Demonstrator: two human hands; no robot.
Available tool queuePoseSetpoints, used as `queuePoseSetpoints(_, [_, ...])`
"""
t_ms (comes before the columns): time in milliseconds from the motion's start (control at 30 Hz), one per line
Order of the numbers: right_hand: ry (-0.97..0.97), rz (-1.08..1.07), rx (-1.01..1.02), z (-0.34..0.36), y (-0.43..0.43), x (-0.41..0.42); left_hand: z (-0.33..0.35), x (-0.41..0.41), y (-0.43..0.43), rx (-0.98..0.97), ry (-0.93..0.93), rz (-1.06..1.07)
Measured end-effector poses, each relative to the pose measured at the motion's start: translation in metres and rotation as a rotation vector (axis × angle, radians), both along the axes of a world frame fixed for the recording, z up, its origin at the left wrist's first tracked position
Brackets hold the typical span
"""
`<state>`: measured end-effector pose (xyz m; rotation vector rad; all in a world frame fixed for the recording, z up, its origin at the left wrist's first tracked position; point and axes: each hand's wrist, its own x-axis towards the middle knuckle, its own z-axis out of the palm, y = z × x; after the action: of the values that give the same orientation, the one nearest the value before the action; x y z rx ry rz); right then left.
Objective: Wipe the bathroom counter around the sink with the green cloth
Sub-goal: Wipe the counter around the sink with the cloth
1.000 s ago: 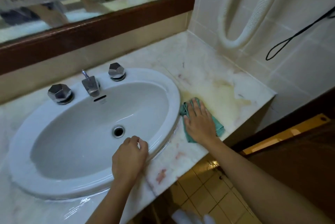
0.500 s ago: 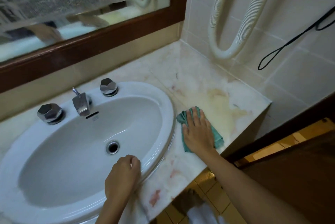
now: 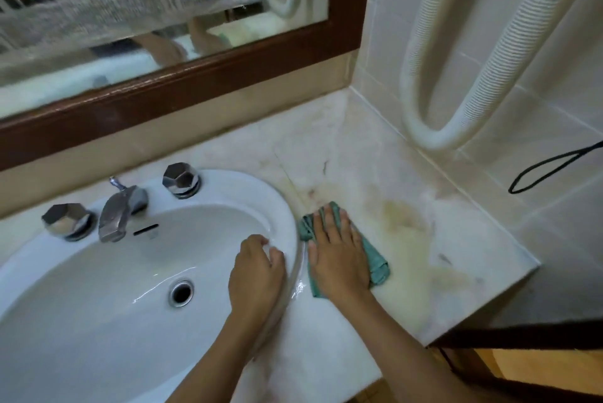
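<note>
Hose (image 3: 421, 128) and cable (image 3: 535, 174) beyond right hand (image 3: 339, 259) (spread flat) on green cloth (image 3: 378, 265) beside sink (image 3: 284, 207).

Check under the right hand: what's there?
The right hand lies flat on the green cloth, pressing it onto the counter beside the sink. The counter under the cloth is hidden.

Behind the basin: chrome faucet (image 3: 119, 215) between two faceted knobs (image 3: 67, 221) (image 3: 180, 180). Above, brown-framed mirror (image 3: 163, 11). On the tiled right wall, white ribbed hose (image 3: 473, 76) hanging in a loop; beside it, black cord (image 3: 548, 171).
</note>
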<state>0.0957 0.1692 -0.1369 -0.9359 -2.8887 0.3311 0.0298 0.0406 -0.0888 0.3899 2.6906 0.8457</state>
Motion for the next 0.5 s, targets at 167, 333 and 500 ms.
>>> queuePoseSetpoints(167, [0.032,0.271,-0.127,0.018,0.039,-0.049,0.002,0.002,0.010,-0.100,0.076,0.045])
queuePoseSetpoints(333, [0.035,0.426,-0.199,0.026,0.069,-0.137,0.000,-0.003,0.013,-0.152,0.123,0.052])
queuePoseSetpoints(500, [-0.024,0.316,-0.084,0.011,0.081,-0.192,-0.003,-0.001,0.012,-0.199,0.145,0.069])
